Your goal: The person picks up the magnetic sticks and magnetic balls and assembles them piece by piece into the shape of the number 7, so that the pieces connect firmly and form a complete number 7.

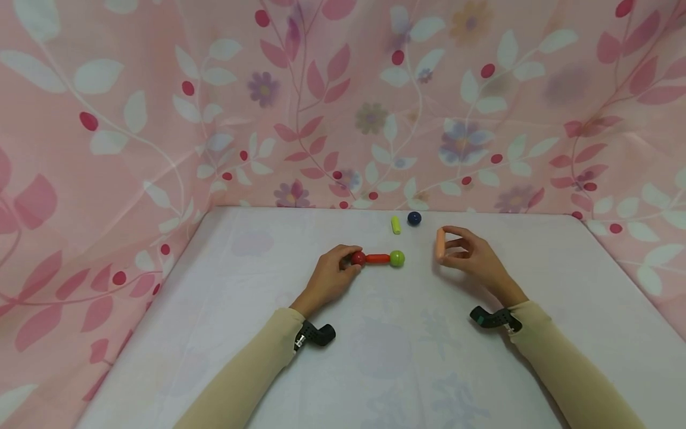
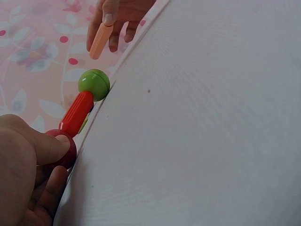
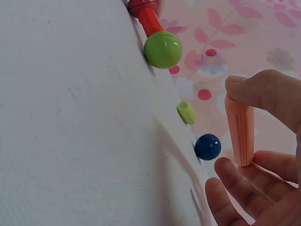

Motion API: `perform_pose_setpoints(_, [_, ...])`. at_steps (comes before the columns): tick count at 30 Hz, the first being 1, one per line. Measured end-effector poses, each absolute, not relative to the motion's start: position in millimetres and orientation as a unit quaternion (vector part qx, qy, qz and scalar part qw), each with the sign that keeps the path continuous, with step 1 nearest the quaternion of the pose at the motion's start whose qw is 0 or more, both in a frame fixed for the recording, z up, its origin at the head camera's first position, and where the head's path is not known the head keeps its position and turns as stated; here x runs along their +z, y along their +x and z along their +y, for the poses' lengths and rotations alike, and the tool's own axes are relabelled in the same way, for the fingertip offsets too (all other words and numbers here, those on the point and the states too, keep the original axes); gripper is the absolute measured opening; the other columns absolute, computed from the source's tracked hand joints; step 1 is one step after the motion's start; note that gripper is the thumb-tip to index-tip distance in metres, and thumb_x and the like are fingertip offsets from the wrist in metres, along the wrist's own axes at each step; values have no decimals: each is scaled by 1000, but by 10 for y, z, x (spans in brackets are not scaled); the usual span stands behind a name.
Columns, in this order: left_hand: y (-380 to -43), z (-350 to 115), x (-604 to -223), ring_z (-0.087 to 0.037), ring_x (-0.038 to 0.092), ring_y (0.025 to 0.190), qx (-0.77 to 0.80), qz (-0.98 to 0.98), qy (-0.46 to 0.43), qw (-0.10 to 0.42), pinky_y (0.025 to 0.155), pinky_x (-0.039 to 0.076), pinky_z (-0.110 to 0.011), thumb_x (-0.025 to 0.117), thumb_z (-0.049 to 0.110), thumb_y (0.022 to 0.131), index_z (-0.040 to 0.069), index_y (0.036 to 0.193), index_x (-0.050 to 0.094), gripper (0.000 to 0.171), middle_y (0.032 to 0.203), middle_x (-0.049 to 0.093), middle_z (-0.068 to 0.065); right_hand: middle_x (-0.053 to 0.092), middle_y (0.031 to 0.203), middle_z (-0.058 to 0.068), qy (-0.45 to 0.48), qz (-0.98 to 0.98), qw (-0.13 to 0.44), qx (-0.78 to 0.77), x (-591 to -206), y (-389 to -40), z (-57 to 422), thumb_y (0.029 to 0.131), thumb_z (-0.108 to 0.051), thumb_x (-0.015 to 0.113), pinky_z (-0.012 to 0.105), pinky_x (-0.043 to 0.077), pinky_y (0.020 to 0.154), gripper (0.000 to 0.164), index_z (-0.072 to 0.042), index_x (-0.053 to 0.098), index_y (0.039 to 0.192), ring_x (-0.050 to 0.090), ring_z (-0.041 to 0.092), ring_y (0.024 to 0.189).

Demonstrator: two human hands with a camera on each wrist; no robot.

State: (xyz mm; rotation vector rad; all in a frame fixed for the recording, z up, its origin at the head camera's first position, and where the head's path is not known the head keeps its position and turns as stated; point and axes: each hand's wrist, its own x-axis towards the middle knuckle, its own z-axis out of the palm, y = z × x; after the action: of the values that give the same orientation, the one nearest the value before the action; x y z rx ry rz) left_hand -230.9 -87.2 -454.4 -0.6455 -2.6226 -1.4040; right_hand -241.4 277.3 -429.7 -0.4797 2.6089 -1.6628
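The left hand (image 1: 330, 275) pinches the red ball (image 1: 358, 258), left of the green ball (image 1: 397, 258); a red rod (image 1: 377, 258) joins both. The right hand (image 1: 479, 257) pinches an orange rod (image 1: 440, 244), right of the green ball.

Glossy plastic green ball (image 3: 163, 51); ridged peach stick (image 3: 241, 134) (plastic, duller); cloth backdrop (image 1: 343, 137)

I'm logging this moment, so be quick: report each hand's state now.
Left hand: holding the glossy dark red ball, joined by a ribbed red rod to a green ball.
Right hand: pinching the ribbed, peach-coloured, plastic-looking rod.
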Motion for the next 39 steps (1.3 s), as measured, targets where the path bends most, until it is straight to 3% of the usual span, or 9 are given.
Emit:
perform_pose_setpoints(15, [-2323, -877, -4540, -16, 64, 103, -464, -862, -201, 42, 90, 53, -34, 75, 6, 96, 7, 137, 67, 42, 126, 66, -3, 56, 138, 18, -143, 826, 21, -545, -4221, -2274, 2633, 92, -20, 83, 28, 54, 84, 75, -14, 45, 157, 60, 37, 117])
perform_pose_setpoints(39, [-2307, -871, -4539, -16, 63, 102, -461, -862, -206, 44, 89, 53, -34, 73, 6, 97, 6, 137, 66, 41, 124, 67, -2, 53, 144, 11, -183, 815, 17, -550, -4246, -1989, 2438, 88, -13, 87, 28, 54, 88, 76, -13, 50, 154, 58, 33, 118])
